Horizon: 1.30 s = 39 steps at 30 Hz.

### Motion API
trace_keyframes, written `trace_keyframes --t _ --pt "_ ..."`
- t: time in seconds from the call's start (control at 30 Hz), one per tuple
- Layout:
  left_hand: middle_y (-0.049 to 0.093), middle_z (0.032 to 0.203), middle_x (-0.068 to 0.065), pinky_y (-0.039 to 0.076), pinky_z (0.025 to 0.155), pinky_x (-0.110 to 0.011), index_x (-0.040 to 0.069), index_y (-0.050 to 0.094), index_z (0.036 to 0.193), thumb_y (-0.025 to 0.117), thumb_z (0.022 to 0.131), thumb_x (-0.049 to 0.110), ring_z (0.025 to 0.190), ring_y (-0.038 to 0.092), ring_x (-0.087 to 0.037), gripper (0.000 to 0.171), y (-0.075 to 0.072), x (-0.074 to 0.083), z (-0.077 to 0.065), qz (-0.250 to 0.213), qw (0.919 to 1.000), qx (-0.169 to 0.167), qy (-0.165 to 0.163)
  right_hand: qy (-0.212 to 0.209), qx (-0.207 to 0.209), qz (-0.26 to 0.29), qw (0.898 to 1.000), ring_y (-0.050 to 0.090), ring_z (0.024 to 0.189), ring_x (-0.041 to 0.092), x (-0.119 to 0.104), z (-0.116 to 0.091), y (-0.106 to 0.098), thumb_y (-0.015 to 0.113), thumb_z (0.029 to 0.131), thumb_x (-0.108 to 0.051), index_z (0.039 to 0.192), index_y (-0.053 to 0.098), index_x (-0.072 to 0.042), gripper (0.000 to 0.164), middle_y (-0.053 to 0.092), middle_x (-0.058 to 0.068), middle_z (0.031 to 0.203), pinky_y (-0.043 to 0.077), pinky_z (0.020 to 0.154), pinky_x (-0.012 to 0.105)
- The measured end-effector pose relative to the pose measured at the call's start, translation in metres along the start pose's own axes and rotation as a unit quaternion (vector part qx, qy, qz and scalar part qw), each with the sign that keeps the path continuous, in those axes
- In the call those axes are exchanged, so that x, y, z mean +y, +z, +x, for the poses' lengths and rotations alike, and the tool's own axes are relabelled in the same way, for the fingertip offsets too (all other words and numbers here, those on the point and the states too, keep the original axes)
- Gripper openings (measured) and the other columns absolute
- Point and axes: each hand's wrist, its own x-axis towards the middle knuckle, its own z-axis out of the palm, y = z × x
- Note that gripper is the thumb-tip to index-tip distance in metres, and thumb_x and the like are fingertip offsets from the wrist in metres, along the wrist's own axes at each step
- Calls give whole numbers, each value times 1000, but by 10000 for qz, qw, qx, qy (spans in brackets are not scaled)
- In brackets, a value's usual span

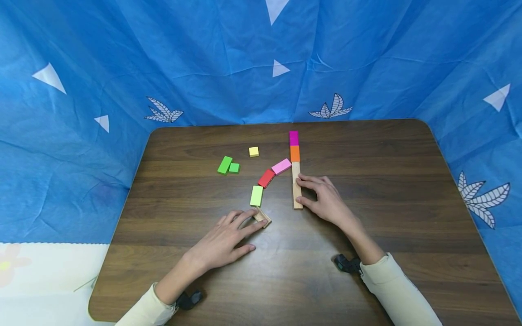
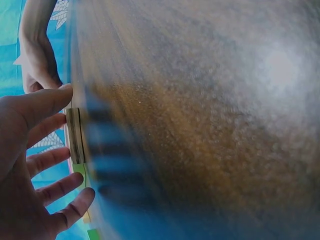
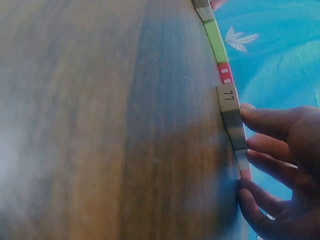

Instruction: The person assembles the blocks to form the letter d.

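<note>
Fingers (image 1: 253,228) apart, the left hand (image 1: 224,237) touches a plain block (image 1: 261,216) well in from the desk's (image 1: 367,154) left edge. The right hand (image 1: 324,198) — fingers likewise apart — rests against two wooden blocks (image 1: 296,170), beyond which orange and magenta blocks (image 1: 295,153) reach toward the far edge; lime, red and pink blocks (image 1: 266,178) curve between.

Angled wooden block (image 1: 261,217), wooden pair (image 1: 297,190) end to end
</note>
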Motion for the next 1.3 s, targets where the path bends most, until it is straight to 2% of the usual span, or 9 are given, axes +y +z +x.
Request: trace_keyframes --t 0.5,0.83,1.3 --pt "31 179 6 50 112 -56 41 40 166 69 104 50 147 46 -26 69 0 1 0 -64 9999 -140 -65 -146 120 -10 9998 55 146 36 2 -1 1 83 97 -26 150 64 -8 59 56 10 163 41 114 55" --pt "30 179 7 53 108 -57 40 41 166 70 104 48 147 46 -25 69 1 1 0 -82 9999 -39 -59 -111 59 9 9999 55 147 35 0 0 0 82 97 -28 150 64 -9 60 56 10 163 40 114 54" --pt "26 181 7 50 112 -59 40 39 167 68 104 50 149 45 -26 70 0 2 1 -99 9997 -193 -150 -124 74 -25 9999 55 146 36 1 0 1 82 97 -26 151 63 -8 59 56 11 164 41 113 55"
